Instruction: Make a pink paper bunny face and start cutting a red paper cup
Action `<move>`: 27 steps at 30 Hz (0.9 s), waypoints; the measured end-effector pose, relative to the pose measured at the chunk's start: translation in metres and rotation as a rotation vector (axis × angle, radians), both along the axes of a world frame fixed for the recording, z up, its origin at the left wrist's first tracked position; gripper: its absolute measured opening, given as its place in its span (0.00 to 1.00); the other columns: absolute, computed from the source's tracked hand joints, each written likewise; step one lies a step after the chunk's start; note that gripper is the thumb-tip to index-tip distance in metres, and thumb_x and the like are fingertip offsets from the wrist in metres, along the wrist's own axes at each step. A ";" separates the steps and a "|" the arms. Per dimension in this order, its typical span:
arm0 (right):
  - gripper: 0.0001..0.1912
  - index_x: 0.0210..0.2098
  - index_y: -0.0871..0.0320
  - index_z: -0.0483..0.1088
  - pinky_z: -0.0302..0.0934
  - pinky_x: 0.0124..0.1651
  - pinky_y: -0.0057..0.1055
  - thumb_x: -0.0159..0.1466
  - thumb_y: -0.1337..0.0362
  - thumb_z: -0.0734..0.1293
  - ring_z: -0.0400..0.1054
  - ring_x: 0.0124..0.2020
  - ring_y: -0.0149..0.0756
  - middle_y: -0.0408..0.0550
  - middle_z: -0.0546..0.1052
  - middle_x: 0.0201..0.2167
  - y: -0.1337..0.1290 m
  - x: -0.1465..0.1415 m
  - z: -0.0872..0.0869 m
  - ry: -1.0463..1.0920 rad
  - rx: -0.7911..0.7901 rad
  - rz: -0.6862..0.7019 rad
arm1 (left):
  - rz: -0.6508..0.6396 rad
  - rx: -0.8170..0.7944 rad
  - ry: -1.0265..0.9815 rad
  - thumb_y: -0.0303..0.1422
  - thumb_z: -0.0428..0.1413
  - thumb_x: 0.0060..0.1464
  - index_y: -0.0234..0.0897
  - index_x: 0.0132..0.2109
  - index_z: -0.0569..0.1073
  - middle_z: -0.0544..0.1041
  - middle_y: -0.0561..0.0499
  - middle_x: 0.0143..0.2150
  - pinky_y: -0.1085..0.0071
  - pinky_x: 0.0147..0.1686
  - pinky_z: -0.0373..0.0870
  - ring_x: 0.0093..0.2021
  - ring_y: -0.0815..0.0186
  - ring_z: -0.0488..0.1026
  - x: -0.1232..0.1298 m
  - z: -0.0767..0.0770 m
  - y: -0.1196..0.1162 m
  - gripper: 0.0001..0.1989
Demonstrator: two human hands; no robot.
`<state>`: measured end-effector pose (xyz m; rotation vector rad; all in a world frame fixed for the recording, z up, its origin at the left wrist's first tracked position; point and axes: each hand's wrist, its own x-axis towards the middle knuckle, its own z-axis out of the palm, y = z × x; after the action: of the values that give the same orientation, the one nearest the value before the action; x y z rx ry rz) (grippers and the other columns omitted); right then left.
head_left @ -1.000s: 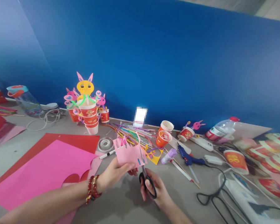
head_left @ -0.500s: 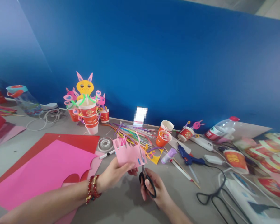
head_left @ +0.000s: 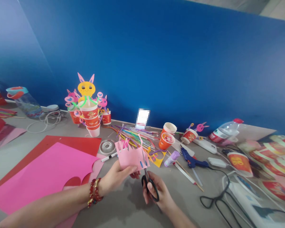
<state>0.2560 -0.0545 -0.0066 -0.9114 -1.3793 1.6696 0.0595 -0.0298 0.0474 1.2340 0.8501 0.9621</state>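
A piece of light pink paper with a jagged, cut-away top edge is pinched in my left hand, thumb on the near side. Small blue marks show near its right edge. My right hand has its fingers in the black handles of a pair of scissors. The scissor blades point up and lie at the paper's lower right edge, close to the blue marks. Behind the paper, a black-and-white marker rests on the table, partly covered.
Pink card over red card lies left. A tape roll, straws, paper cups, a purple glue stick and a corded blue glue gun lie beyond my hands. A decorated cup stack stands back left.
Almost nothing differs. Both hands, the pink paper and the scissors keep practically the same positions.
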 end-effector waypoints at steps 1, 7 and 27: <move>0.31 0.29 0.56 0.57 0.40 0.16 0.20 0.54 0.34 0.67 0.59 0.12 0.24 0.36 0.63 0.15 0.000 0.000 0.000 0.000 -0.003 0.000 | 0.000 -0.001 0.000 0.47 0.58 0.53 0.30 0.34 0.75 0.77 0.45 0.30 0.67 0.35 0.72 0.31 0.62 0.74 0.000 0.000 0.000 0.20; 0.31 0.29 0.56 0.57 0.39 0.16 0.20 0.54 0.34 0.67 0.60 0.12 0.24 0.35 0.62 0.16 0.001 0.000 -0.001 -0.010 -0.001 0.003 | -0.002 0.003 -0.004 0.47 0.59 0.53 0.30 0.34 0.75 0.77 0.45 0.30 0.67 0.35 0.72 0.31 0.62 0.74 0.000 -0.001 -0.001 0.20; 0.31 0.29 0.56 0.57 0.39 0.16 0.20 0.54 0.34 0.66 0.59 0.12 0.23 0.36 0.64 0.15 0.001 0.001 -0.004 -0.031 0.005 -0.009 | -0.019 0.005 -0.013 0.46 0.57 0.55 0.29 0.35 0.75 0.77 0.45 0.30 0.68 0.35 0.71 0.31 0.63 0.73 0.000 -0.005 -0.001 0.20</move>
<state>0.2569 -0.0540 -0.0108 -0.9433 -1.3972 1.6506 0.0597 -0.0304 0.0425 1.2366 0.8253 0.9566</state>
